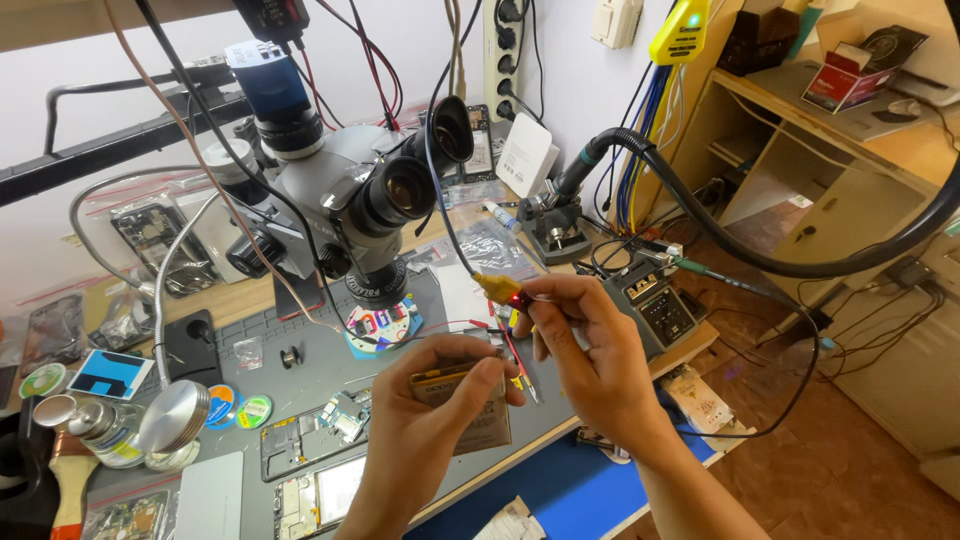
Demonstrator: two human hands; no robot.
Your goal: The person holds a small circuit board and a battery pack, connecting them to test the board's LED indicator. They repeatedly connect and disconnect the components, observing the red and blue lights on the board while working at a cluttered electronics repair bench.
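Two probes [508, 345] meet the flat battery [470, 405] near the mat's front edge; our left hand [425, 440] clamps it, right hand [590, 350] pinches leads (a slip risks shorting).

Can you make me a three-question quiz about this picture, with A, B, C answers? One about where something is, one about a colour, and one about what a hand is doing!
1. Where is the microscope?
A. Behind the hands, on the grey mat
B. On the floor
C. On the wooden shelf

2. What colour is the small light on the probe?
A. Blue
B. Green
C. Red

3. What is the left hand doing?
A. Lying flat and empty
B. Holding a flat phone battery
C. Turning the microscope

Answers:
1. A, it stands on the mat beyond both hands.
2. C, a red dot glows on the yellow probe that the right hand pinches.
3. B, its fingers wrap round the tan battery.
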